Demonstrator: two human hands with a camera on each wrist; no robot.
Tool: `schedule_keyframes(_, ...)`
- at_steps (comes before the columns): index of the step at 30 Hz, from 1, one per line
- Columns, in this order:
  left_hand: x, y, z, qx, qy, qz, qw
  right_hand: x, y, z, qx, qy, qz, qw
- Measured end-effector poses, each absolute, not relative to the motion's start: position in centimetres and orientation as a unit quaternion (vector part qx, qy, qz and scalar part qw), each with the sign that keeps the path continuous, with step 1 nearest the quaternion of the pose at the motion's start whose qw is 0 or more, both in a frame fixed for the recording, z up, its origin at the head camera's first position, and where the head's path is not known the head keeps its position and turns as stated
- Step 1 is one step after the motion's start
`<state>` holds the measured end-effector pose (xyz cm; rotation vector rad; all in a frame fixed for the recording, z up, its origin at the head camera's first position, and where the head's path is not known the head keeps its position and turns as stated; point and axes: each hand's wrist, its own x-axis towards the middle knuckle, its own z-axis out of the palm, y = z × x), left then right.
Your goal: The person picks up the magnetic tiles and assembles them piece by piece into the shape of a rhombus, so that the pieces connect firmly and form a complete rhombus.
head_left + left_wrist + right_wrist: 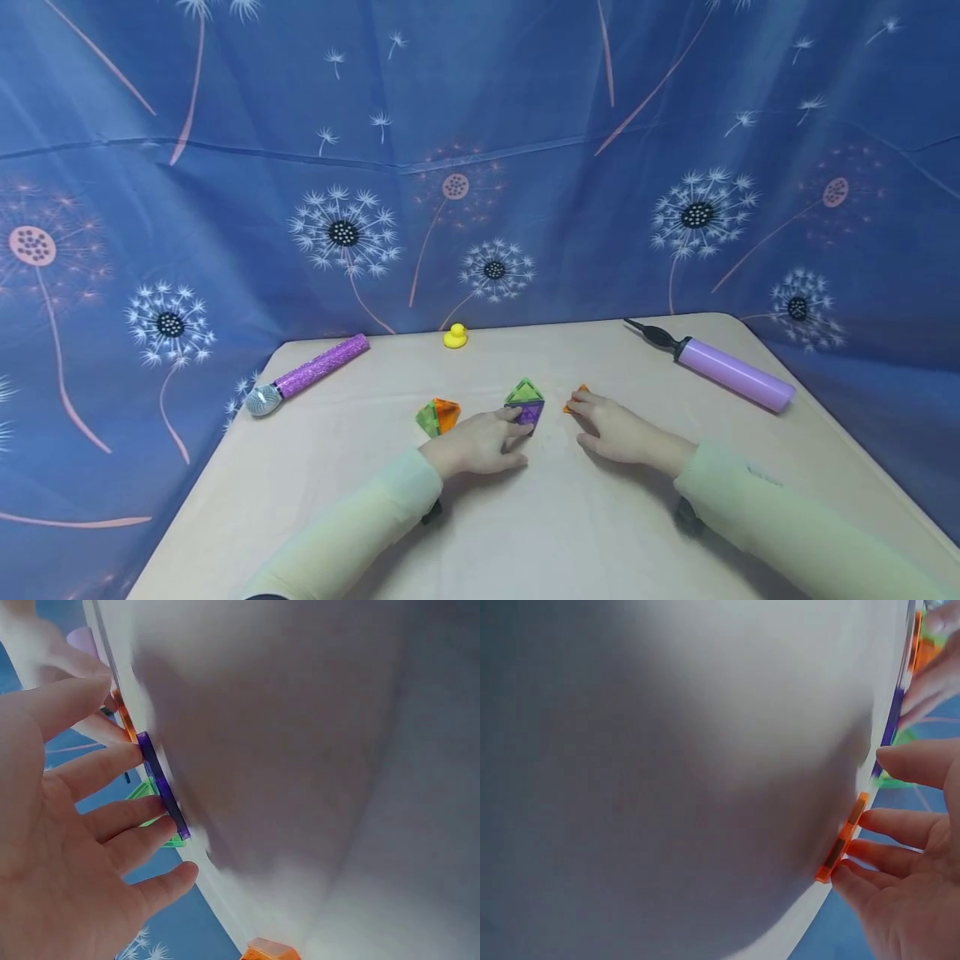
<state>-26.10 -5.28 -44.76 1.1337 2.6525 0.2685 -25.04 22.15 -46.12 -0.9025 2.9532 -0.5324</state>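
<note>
Straight fingers of my left hand (483,442) touch a purple translucent magnetic tile (531,410), which lies low on the table in the left wrist view (166,793). A green triangular tile (525,391) stands tilted up along the purple tile's far side. To the right, the fingertips of my right hand (617,428) rest on an orange magnetic tile (844,838), mostly covered by the fingers in the head view. Its thumb is off the tile, extended toward the purple one. Left of them sits a green and orange magnetic-tile shape (447,412), partly behind my left hand.
A purple glittery microphone (318,368) lies at the back left of the pale table (360,467). A yellow rubber duck (455,337) stands near the back edge. At the back right lies a lilac hand pump (731,375). A blue dandelion-patterned cloth (525,108) hangs behind.
</note>
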Motion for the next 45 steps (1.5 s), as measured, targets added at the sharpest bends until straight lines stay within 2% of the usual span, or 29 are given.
schedule_keyframes(7, -26.1, -5.2, -44.5, 0.397, 0.908, 0.083, 0.105, -24.4, 21.8, -45.7, -0.291, 0.942, -0.165, -0.002)
schedule_keyframes(14, -25.7, -5.1, -44.4, 0.387, 0.911, 0.091, 0.115, -26.6, 22.5, -45.3, -0.269, 0.943, -0.195, -0.016)
schedule_keyframes(21, -25.9, -5.0, -44.5, 0.385, 0.912, 0.087, 0.109, -28.7, 24.3, -44.8, -0.189, 0.943, -0.27, 0.051)
schedule_keyframes(24, -25.9, -5.1, -44.5, 0.383, 0.913, 0.088, 0.111, -28.8, 24.6, -44.9, -0.186, 0.942, -0.271, 0.065)
schedule_keyframes(31, -25.9, -5.2, -44.4, 0.378, 0.915, 0.089, 0.114, -28.7, 24.4, -45.3, -0.173, 0.936, -0.304, 0.053)
schedule_keyframes(38, -26.0, -5.2, -44.3, 0.377, 0.916, 0.081, 0.112, -28.1, 23.0, -45.5, -0.154, 0.923, -0.351, -0.001)
schedule_keyframes(45, -25.7, -5.4, -44.4, 0.381, 0.913, 0.08, 0.124, -27.2, 21.3, -46.1, -0.095, 0.909, -0.405, 0.01)
